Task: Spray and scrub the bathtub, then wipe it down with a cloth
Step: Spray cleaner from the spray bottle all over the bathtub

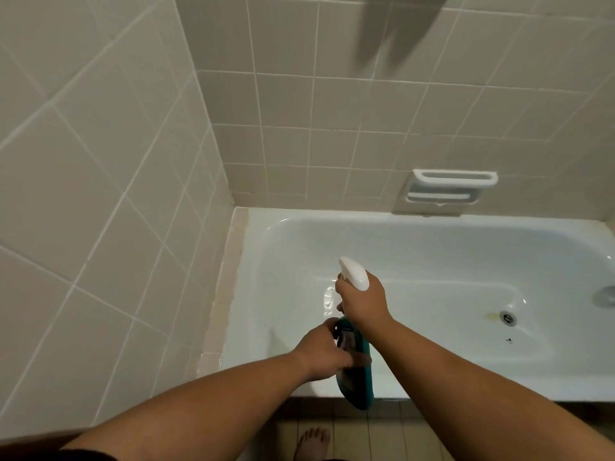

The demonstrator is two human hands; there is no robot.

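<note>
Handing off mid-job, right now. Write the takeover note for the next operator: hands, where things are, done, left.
Right hand: grips the white trigger head of the spray bottle.
Left hand: holds its teal body.
Bottle is over the left end of the bathtub, nozzle aimed in.
Done: bottle in hand; I cannot tell if any spray is down.
Left: spray, scrub, wipe. No scrubber or cloth in view.

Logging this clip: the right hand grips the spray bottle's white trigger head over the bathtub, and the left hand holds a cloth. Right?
Wrong on the cloth. In the head view the left hand grips the teal body of the spray bottle; no cloth is visible. The right hand does grip its white trigger head over the bathtub.
</note>
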